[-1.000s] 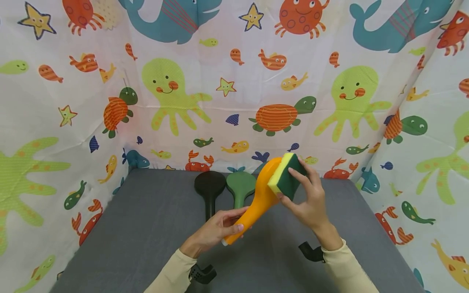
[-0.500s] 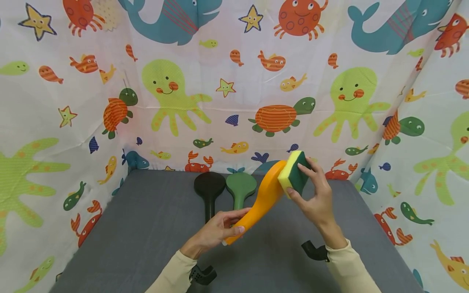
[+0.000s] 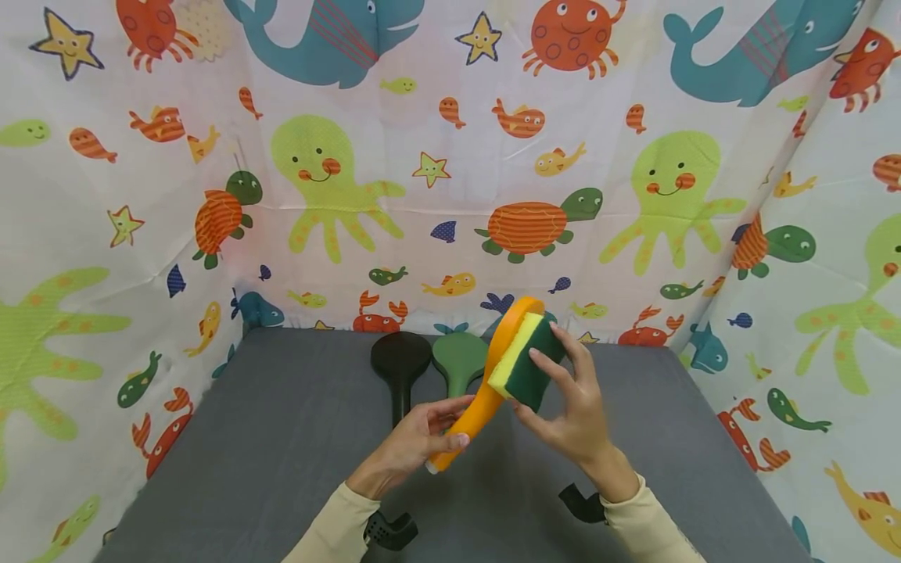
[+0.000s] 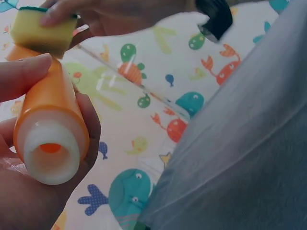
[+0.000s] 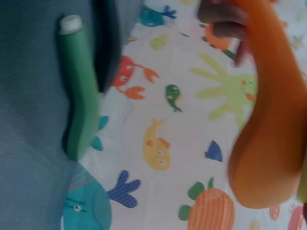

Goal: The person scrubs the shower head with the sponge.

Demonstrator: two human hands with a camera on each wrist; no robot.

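Observation:
My left hand [image 3: 415, 442] grips the handle of an orange handheld shower head [image 3: 501, 352], which is raised and tilted above the table. The handle's hollow white end [image 4: 50, 160] faces the left wrist camera. My right hand [image 3: 577, 407] pinches a yellow and green sponge [image 3: 535, 367] between thumb and fingers. The sponge's yellow side lies against the head of the orange shower head. In the right wrist view the orange shower head [image 5: 271, 115] fills the right side, and just a sliver of sponge shows at the edge.
A black shower head [image 3: 401, 360] and a green shower head [image 3: 459, 358] lie side by side near the back of the grey table [image 3: 303, 438]. Behind the table and along both sides hangs a curtain [image 3: 401, 289] printed with sea animals.
The sponge first went right and up, then back left and down along the orange shower head. That shower head now stands a little steeper. The left hand stays nearly in place.

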